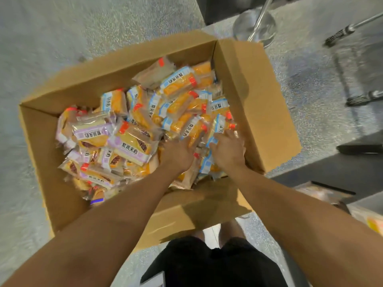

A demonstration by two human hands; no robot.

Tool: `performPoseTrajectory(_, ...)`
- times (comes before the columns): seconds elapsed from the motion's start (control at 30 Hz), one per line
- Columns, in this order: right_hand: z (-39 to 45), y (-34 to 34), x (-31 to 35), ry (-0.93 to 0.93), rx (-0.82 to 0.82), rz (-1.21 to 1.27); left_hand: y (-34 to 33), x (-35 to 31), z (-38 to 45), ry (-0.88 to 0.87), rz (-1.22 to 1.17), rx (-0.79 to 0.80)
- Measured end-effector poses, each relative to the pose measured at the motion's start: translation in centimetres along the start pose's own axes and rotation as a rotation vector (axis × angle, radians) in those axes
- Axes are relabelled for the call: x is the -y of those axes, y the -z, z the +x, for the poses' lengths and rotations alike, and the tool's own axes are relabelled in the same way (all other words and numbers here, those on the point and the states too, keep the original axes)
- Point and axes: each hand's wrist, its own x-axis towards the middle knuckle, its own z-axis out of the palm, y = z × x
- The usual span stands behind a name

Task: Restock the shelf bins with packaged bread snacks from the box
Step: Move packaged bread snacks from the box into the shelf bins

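A large open cardboard box (255, 104) on the floor holds several packaged bread snacks. Purple-labelled packs (128, 146) lie on the left of the pile and blue-labelled orange packs (180, 83) on the right. Both my arms reach down into the box's near right part. My left hand (180, 154) lies palm down on the blue-labelled packs with its fingers stretched forward, the tips partly sunk among the wrappers. Just to its right, my right hand (228, 149) rests on the packs with fingers spread, close to the box's right wall. Neither hand visibly lifts a pack.
The box's near flap (199, 212) hangs toward my legs. A round metal stand base (255, 25) and black-tipped metal legs (339, 36) stand on the speckled floor at the upper right. More packaged snacks (371, 222) show at the right edge by a dark shelf edge (360, 148).
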Motion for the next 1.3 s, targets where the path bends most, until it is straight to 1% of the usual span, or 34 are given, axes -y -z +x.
performPoseTrajectory(0.03,-0.6,0.1,-0.1,-0.025,-0.033,0.029,-0.2,-0.1,-0.1,0.039,0.018,0.0)
performPoseTrajectory(0.1,-1.6,0.5,-0.5,-0.054,-0.097,0.133,-0.9,-0.4,-0.3,0.064,0.007,-0.028)
performPoseTrajectory(0.2,-2.5,0.8,-1.0,-0.144,-0.128,0.235,-0.8,-1.2,-0.7,0.033,-0.069,-0.033)
performPoseTrajectory(0.27,-2.6,1.2,-0.9,-0.231,-0.123,0.291,-0.4,-1.1,-0.4,0.001,0.001,-0.017)
performPoseTrajectory(0.33,-2.5,1.3,-0.6,-0.34,-0.105,0.334,0.3,-1.1,0.4,-0.112,0.149,-0.042)
performPoseTrajectory(0.4,-2.3,1.1,-0.7,-0.446,-0.078,0.411,0.8,-1.1,1.5,-0.292,0.29,-0.061)
performPoseTrajectory(0.47,-2.3,1.0,-0.9,-0.51,-0.066,0.484,1.2,-1.1,2.6,-0.428,0.457,0.044)
performPoseTrajectory(0.53,-2.5,1.2,-1.2,-0.565,-0.075,0.539,1.6,-1.0,3.4,-0.489,0.581,0.156)
performPoseTrajectory(0.57,-2.8,1.3,-1.3,-0.582,-0.075,0.564,1.8,-1.1,3.4,-0.507,0.616,0.186)
performPoseTrajectory(0.67,-3.3,1.4,-1.4,-0.618,-0.044,0.654,2.5,-1.5,3.1,-0.549,0.704,0.179)
performPoseTrajectory(0.77,-3.9,1.2,-1.4,-0.588,0.036,0.714,3.3,-2.1,2.7,-0.609,0.847,0.157)
performPoseTrajectory(0.83,-4.3,1.2,-1.2,-0.571,0.046,0.753,3.9,-2.3,2.6,-0.631,0.907,0.158)
performPoseTrajectory(0.93,-5.1,1.4,-1.3,-0.541,-0.002,0.825,4.4,-2.5,2.4,-0.687,0.974,0.133)
performPoseTrajectory(1.1,-7.2,2.4,-2.0,-0.517,-0.082,1.025,5.5,-3.1,1.4,-0.715,1.085,0.104)
performPoseTrajectory(1.2,-8.9,4.5,-2.8,-0.479,-0.121,1.05,7.0,-3.5,0.4,-0.774,1.058,0.023)
performPoseTrajectory(1.3,-11.0,7.5,-4.0,-0.451,-0.229,1.014,9.0,-5.3,-0.9,-0.789,0.986,-0.044)
